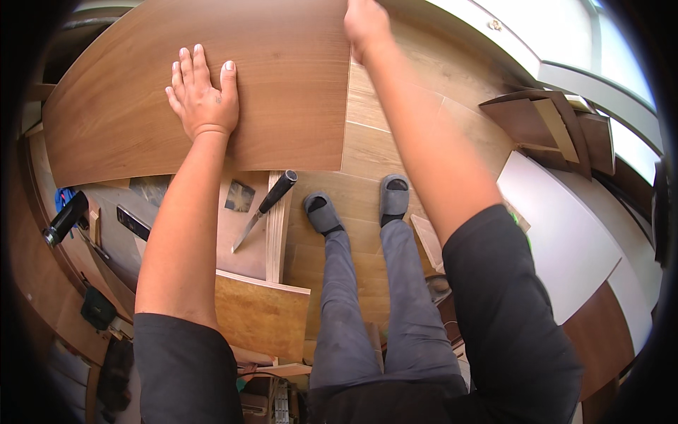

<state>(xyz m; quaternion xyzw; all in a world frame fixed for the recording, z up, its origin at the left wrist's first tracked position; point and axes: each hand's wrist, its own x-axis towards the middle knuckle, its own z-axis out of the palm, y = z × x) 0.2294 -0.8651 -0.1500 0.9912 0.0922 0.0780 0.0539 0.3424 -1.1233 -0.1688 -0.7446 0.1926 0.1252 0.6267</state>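
Note:
A large brown wood-grain board (282,85) lies across the work surface in front of me. My left hand (203,95) rests flat on its top face, fingers spread slightly. My right hand (366,25) grips the board's right edge near its far corner, at the top of the picture. Just below the board's near edge lies a chisel (265,208) with a black handle and a bare blade, on a plywood sheet (244,251).
A black power tool (65,219) and a dark flat tool (133,222) lie at the left. Smaller wood panels (261,314) sit below the chisel. My legs and grey slippers (357,205) stand on a wooden floor. White and brown panels (565,226) lean at the right.

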